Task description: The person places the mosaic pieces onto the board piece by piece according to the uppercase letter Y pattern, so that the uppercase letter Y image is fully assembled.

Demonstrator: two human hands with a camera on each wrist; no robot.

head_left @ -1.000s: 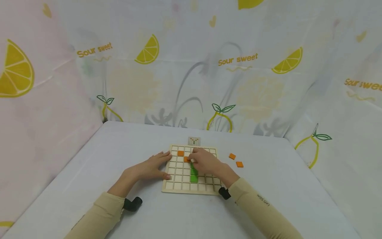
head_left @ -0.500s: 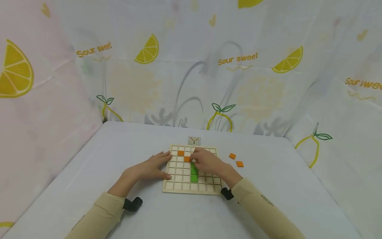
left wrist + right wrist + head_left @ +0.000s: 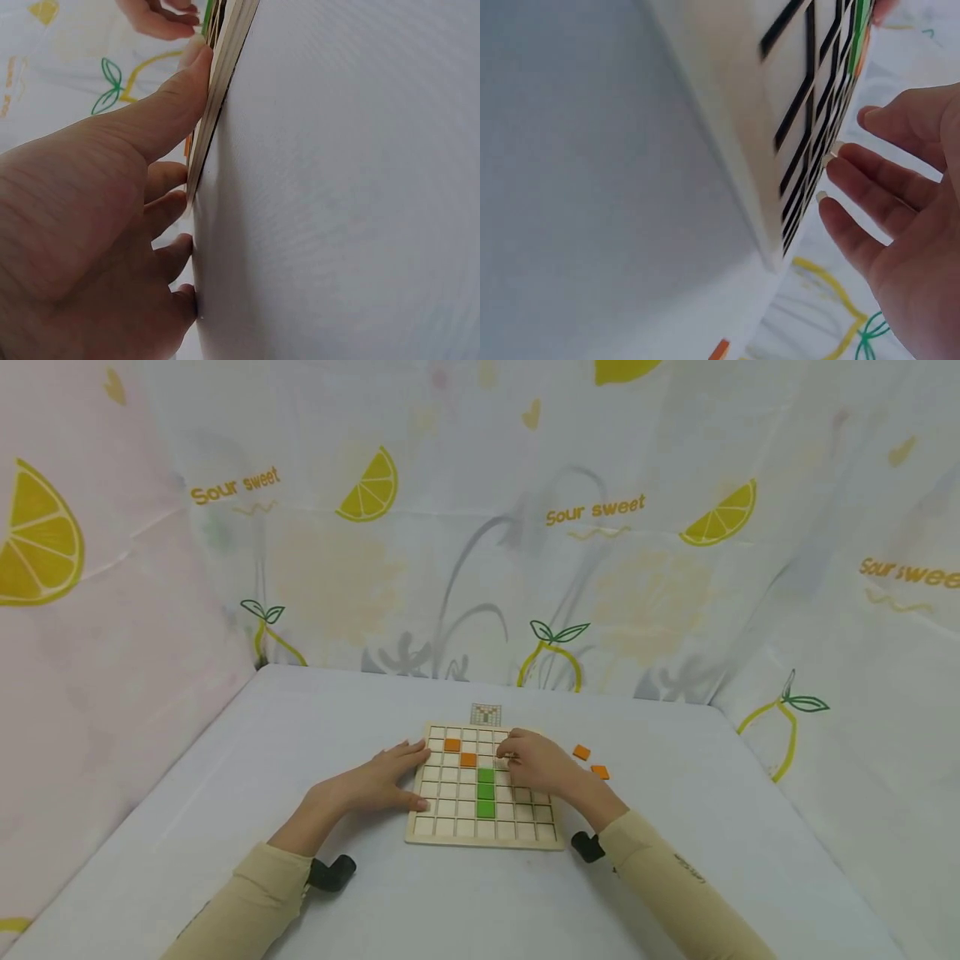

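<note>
A wooden grid board (image 3: 446, 828) lies on the table. Along its left edge rests my left hand (image 3: 375, 781), fingers extended; the left wrist view shows the thumb (image 3: 184, 94) against the board's side. Over the upper right cells hovers my right hand (image 3: 538, 764). From the right wrist view, its thumb and fingers (image 3: 877, 176) are apart, bent loosely, with no tile between them. Two orange square tiles (image 3: 468, 760) sit diagonally in the upper left cells. Green square tiles (image 3: 486, 792) fill a column below and to the right of them.
Two loose orange tiles (image 3: 582, 752) lie on the white tabletop (image 3: 660, 810) right of the board, one partly near the right forearm. A small printed grid card (image 3: 487, 714) lies behind the board. Patterned cloth walls (image 3: 465, 568) enclose the table's back and sides.
My right hand has drawn back to the right, uncovering the top green tile and the second orange tile. My left hand stays at the board's edge.
</note>
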